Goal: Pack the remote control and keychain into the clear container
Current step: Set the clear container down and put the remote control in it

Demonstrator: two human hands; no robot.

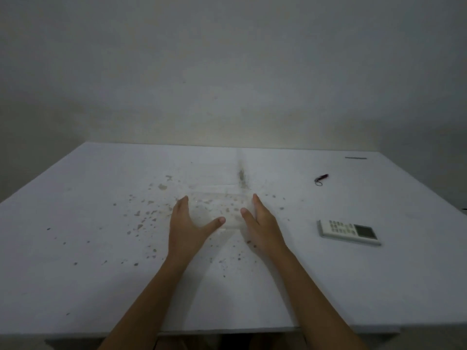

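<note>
A clear container point(217, 208) sits in the middle of the white table, faint against the speckled surface. My left hand point(187, 223) cups its left side with the thumb across the near wall. On its right side rests my right hand point(260, 223), fingers straight along the wall. Both hands hold the container between them. A white remote control point(348, 232) lies flat to the right, well apart from my hands. Farther back on the right lies a small dark red keychain point(321, 178) with a ring.
The white table point(101, 274) is stained with grey specks around the middle. Its near edge runs along the bottom of the view. A plain wall stands behind the far edge. A thin dark mark point(355, 158) lies at the far right.
</note>
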